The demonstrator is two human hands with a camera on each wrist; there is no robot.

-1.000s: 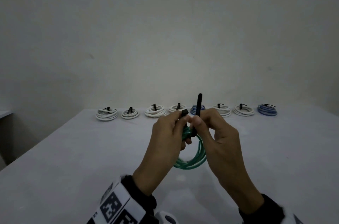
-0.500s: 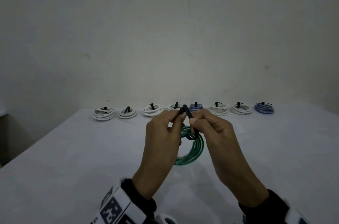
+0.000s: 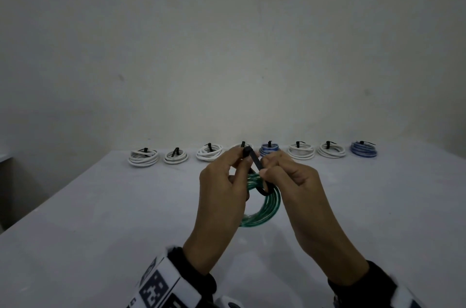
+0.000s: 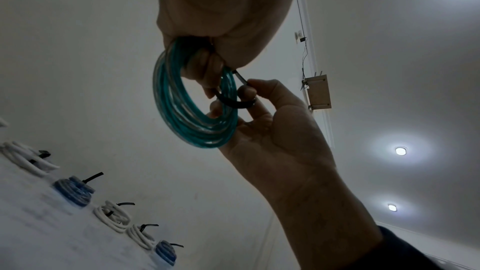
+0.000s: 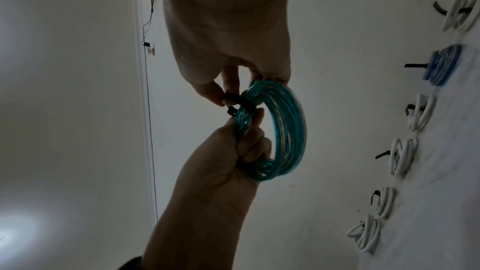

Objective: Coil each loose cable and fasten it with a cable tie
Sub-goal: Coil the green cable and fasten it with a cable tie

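Plain white table (image 3: 100, 219) against a bare wall, with a row of tied white and blue cable coils (image 3: 209, 155) along the back edge. Both hands are up above it: left hand (image 3: 222, 196) grips the green coiled cable (image 3: 267, 209), which hangs upright, while right hand (image 3: 292, 181) pinches the black cable tie (image 3: 254, 161) looped around the coil, strap slanting up-left.

The black cable tie (image 3: 254, 161), upright a second ago, now slants between the hands, seemingly looped round the green coil (image 3: 262, 209).
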